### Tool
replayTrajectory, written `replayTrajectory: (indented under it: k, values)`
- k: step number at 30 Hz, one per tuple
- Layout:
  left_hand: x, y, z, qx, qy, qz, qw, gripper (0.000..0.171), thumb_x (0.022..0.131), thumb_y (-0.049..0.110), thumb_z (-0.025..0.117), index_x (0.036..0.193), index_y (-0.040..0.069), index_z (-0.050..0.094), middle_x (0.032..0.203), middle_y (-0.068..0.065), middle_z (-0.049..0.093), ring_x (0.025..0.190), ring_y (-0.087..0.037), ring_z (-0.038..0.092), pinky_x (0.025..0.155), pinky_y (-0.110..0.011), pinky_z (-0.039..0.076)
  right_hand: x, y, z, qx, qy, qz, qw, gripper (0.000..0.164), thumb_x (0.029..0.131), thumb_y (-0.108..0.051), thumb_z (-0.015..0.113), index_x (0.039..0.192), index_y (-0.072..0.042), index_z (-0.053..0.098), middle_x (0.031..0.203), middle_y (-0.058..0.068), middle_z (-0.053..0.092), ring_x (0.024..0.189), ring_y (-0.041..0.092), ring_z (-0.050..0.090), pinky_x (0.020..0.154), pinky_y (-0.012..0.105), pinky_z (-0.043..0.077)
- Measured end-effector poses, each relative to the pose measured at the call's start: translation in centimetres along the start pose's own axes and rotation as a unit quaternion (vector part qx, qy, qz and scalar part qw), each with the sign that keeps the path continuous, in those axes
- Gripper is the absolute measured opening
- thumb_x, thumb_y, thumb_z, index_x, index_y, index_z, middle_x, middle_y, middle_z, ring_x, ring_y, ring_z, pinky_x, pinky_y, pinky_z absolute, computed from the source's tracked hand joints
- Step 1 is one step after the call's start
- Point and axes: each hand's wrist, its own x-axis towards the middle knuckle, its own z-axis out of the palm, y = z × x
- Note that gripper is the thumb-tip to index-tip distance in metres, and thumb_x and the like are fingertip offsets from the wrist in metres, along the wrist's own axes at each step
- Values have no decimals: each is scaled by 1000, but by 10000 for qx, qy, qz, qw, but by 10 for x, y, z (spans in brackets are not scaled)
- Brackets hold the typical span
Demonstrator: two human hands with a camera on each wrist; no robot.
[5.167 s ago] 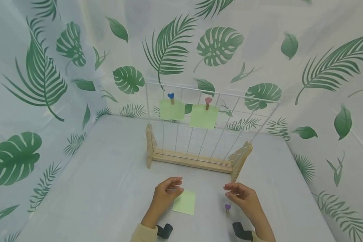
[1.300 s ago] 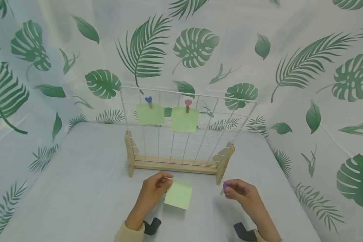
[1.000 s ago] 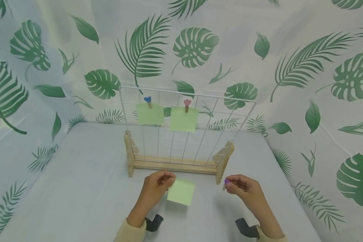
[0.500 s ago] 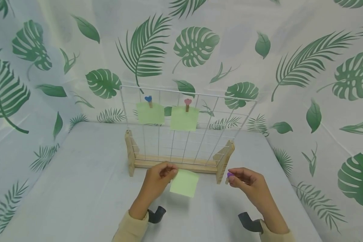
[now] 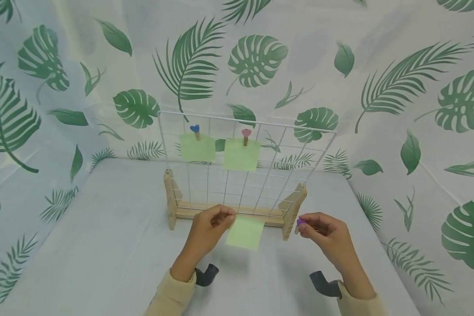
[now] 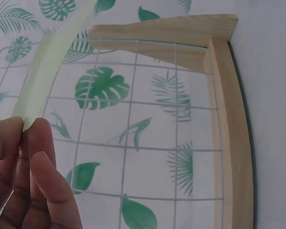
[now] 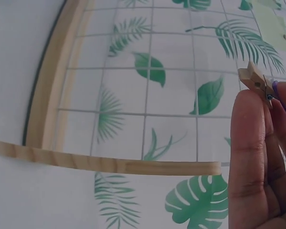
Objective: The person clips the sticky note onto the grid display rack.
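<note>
Between thumb and fingers my left hand (image 5: 209, 228) pinches a light green paper note (image 5: 245, 232) by its upper left corner, raised above the table. In the left wrist view the same note (image 6: 47, 67) appears nearly edge-on. My right hand (image 5: 327, 232) pinches a small wooden clothespin (image 7: 257, 83) with a purple heart (image 5: 301, 223), just right of the rack's right foot. Behind both hands stands a white wire grid rack (image 5: 256, 188). Two green notes hang on it, one under a blue-heart clothespin (image 5: 195, 131), the other under a pink-heart clothespin (image 5: 245, 136).
The rack's wooden base (image 5: 229, 215) runs along the bottom, with an upright wooden foot (image 5: 295, 210) at its right end. A white table (image 5: 118, 228) lies beneath. Leaf-patterned cloth (image 5: 284, 96) surrounds the back and sides. Black camera mounts (image 5: 207, 275) sit at the wrists.
Over five seconds, the left hand has picked up the note and the right hand the purple-heart clothespin, both from the table. In the last second both hands have risen toward the rack.
</note>
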Motion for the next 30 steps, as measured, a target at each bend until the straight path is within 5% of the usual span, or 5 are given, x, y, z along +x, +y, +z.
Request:
replayTrajectory:
  k: [6, 19, 30]
  values:
    - [4, 3, 1, -16, 5, 48, 10000, 4, 101, 10, 77, 103, 11, 80, 89, 4, 75, 78, -12, 63, 72, -23, 54, 7, -6, -2, -37, 102, -169, 9998, 15, 95, 15, 73, 109, 12, 75, 91, -10, 77, 78, 4, 75, 73, 19, 62]
    - [11, 13, -1, -171, -220, 134, 9995, 7, 104, 13, 75, 107, 10, 80, 95, 1, 77, 80, -14, 65, 72, -24, 55, 15, -14, -3, -79, 244, -262, 9993, 17, 94, 17, 72, 110, 15, 75, 93, -16, 76, 78, 0, 75, 73, 16, 61]
    - [19, 21, -1, -115, -225, 483, 9985, 7, 104, 11, 74, 108, 10, 80, 95, 1, 77, 81, -13, 65, 75, -25, 57, 22, -20, -2, -244, 370, -319, 9985, 16, 94, 15, 75, 110, 13, 76, 93, -6, 77, 78, -1, 74, 73, 16, 61]
